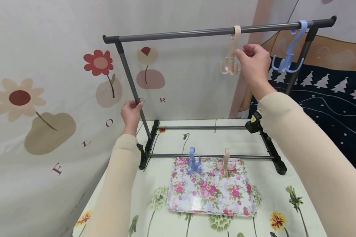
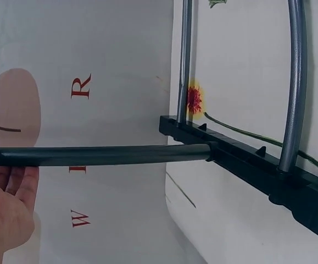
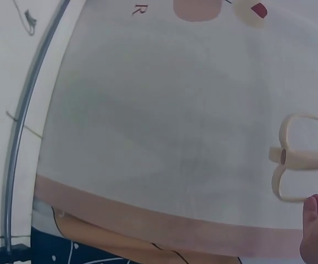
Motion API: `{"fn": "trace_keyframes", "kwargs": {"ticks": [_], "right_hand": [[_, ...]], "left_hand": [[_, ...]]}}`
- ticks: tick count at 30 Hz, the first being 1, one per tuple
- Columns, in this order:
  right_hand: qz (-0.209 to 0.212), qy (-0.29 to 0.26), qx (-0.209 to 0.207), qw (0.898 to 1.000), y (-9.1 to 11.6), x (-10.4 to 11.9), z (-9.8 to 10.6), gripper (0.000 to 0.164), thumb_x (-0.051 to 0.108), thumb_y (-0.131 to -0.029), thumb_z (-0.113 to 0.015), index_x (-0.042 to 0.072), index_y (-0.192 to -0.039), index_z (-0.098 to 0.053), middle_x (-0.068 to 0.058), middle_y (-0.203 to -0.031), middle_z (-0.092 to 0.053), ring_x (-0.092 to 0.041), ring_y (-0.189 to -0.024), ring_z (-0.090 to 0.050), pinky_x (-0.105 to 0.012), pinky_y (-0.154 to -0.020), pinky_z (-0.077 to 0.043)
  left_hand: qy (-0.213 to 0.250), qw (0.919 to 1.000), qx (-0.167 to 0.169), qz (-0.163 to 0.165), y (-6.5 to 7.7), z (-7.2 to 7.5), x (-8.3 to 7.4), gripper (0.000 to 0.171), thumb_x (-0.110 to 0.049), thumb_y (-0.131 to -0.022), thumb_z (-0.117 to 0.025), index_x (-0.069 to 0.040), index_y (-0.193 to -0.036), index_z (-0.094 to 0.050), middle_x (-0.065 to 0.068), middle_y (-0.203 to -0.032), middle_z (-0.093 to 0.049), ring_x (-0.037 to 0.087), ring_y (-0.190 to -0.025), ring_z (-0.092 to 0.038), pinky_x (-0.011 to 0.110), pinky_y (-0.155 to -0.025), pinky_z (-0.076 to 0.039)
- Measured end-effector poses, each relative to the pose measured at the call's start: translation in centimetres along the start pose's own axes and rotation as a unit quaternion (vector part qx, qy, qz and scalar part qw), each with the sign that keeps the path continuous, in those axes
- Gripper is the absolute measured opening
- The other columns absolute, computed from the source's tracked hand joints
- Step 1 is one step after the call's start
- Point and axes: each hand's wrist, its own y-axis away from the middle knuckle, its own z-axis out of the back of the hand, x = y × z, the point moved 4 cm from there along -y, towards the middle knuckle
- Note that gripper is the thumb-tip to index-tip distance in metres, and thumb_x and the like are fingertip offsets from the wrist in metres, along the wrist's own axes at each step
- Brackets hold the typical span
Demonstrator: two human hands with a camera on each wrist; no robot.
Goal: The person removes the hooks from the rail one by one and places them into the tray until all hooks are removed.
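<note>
A dark grey rack with a top bar [image 1: 178, 34] stands on the table. My left hand [image 1: 131, 113] grips its left upright pole [image 1: 129, 74], the thumb on one side and fingers behind; the left wrist view shows this pole [image 2: 104, 155] too. From the top bar hangs a beige multi-prong hook [image 1: 231, 61]. Close to its right side is my right hand [image 1: 254, 62], fingers loosely bent, apparently not holding it. In the right wrist view, the fingertips [image 3: 311, 206] are near one prong of the beige hook [image 3: 301, 158]. A blue hook [image 1: 287, 56] hangs further right.
On the table lies a floral tray [image 1: 209, 194] with another blue hook [image 1: 193, 163] and another beige hook [image 1: 225, 163] at its far edge. Black base feet [image 1: 149, 144] and lower bars [image 1: 207, 156] stand behind. A flower-print curtain [image 1: 62, 26] hangs behind and left; dark tree-print fabric [image 1: 329, 108] is right.
</note>
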Motion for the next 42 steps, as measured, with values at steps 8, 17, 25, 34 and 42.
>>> {"fn": "trace_keyframes", "kwargs": {"ticks": [8,17,25,34,42], "right_hand": [[0.001,0.005,-0.004,1.000,-0.2,0.0,-1.0,0.043,0.035,-0.094,-0.068,0.012,-0.130,-0.062,-0.001,-0.120,-0.061,-0.008,-0.108,-0.053,-0.029,-0.102,-0.044],[-0.015,0.006,0.005,1.000,-0.5,0.1,-1.8,0.040,0.032,-0.095,-0.068,0.013,-0.130,-0.062,-0.002,-0.124,-0.061,-0.012,-0.112,-0.054,-0.029,-0.102,-0.044],[-0.022,0.007,-0.006,1.000,-0.4,-0.2,-2.0,0.038,0.031,-0.095,-0.068,0.014,-0.128,-0.063,-0.002,-0.120,-0.061,-0.012,-0.109,-0.054,-0.029,-0.099,-0.046],[-0.014,0.012,-0.015,1.000,-0.4,-0.5,-2.0,0.035,0.032,-0.095,-0.067,0.014,-0.125,-0.066,-0.002,-0.114,-0.062,-0.013,-0.107,-0.056,-0.031,-0.094,-0.050],[0.023,0.049,-0.031,0.998,-1.0,1.1,-1.6,0.034,0.031,-0.097,-0.063,0.012,-0.124,-0.066,-0.001,-0.113,-0.064,-0.009,-0.102,-0.057,-0.027,-0.098,-0.046]], "left_hand": [[-0.005,0.9999,0.003,0.010,0.1,-0.2,-0.2,0.026,-0.021,-0.097,-0.066,-0.003,-0.115,-0.063,0.010,-0.113,-0.065,0.022,-0.105,-0.059,0.037,-0.095,-0.044],[0.002,0.9999,0.004,0.015,0.4,-0.2,-0.1,0.026,-0.023,-0.097,-0.067,-0.004,-0.114,-0.062,0.009,-0.112,-0.065,0.021,-0.104,-0.059,0.038,-0.095,-0.044],[0.003,0.9999,0.006,0.010,0.3,-0.2,-0.1,0.029,-0.024,-0.097,-0.067,-0.004,-0.116,-0.063,0.009,-0.114,-0.065,0.020,-0.106,-0.059,0.036,-0.096,-0.045],[-0.005,1.0000,0.001,0.007,0.0,-0.4,0.0,0.026,-0.023,-0.096,-0.067,-0.004,-0.114,-0.063,0.010,-0.114,-0.066,0.020,-0.105,-0.060,0.037,-0.094,-0.045],[-0.009,0.9999,0.007,0.007,-0.3,-0.4,0.1,0.028,-0.024,-0.096,-0.068,-0.004,-0.114,-0.063,0.010,-0.113,-0.066,0.021,-0.104,-0.060,0.037,-0.094,-0.044]]}}
